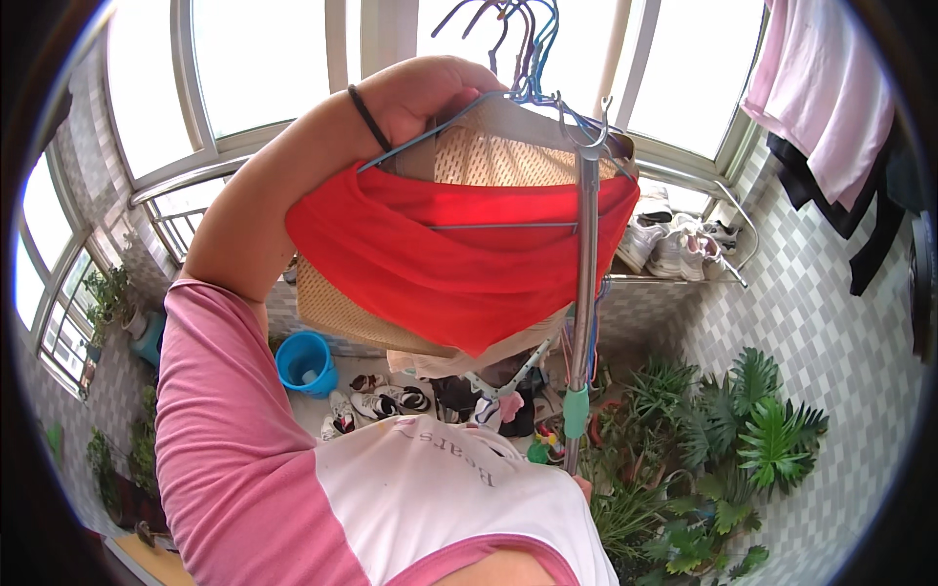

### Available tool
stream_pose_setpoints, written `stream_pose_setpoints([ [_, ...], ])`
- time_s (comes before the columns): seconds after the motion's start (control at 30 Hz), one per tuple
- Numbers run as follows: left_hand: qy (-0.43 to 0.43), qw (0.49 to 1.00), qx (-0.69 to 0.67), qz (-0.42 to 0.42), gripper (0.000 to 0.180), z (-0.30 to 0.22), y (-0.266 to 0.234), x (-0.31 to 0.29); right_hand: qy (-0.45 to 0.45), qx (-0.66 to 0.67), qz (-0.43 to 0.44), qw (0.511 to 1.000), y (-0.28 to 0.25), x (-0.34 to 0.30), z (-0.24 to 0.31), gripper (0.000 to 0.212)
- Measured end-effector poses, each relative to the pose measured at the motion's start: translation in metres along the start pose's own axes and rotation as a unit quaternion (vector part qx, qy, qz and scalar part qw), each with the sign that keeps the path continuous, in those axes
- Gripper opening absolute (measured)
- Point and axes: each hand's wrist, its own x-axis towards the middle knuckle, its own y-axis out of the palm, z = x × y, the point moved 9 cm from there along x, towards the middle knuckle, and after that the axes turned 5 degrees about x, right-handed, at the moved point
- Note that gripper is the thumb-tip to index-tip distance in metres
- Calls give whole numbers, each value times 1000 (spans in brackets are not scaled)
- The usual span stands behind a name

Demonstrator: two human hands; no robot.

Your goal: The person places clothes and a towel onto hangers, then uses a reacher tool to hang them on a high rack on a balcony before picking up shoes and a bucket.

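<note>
My left hand (pixel 430 96), a dark band at its wrist, is raised with fingers curled at the shoulder of a blue wire hanger (pixel 415 148). From this hanger a red garment (pixel 459 259) drapes. Behind it hang a tan openwork knit garment (pixel 337 311) and other clothes, their several hanger hooks (pixel 532 54) bunched together above. In front of the red cloth stands a metal clothes pole (pixel 586 244), its forked top beside the hangers and a green grip lower down. Only a sliver of my right hand (pixel 583 485) shows at the pole's lower end, closed around it; the rest is hidden.
Shoes (pixel 674 244) stand on a rack at the window; more shoes (pixel 391 398) lie on the floor by a blue bucket (pixel 306 363). Leafy potted plants (pixel 772 420) fill the lower right. A pink garment (pixel 826 93) hangs at the upper right near the tiled wall (pixel 782 283).
</note>
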Motion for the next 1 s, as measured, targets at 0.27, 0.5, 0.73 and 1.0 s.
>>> stream_pose_setpoints([
  [0.27,-17,1000,-14,20,15,4,-2,10,15,7,-21,1000,-6,-12,1,44],
  [0.5,-69,997,-3,34,18,11,-12,9,25,25,-28,999,-7,-12,4,45],
  [0.73,-78,995,-17,67,15,11,14,-2,-9,26,-25,999,7,-5,18,48],
  [1.0,-30,997,62,38,15,2,-4,29,-72,39,-48,995,10,-12,70,52],
])
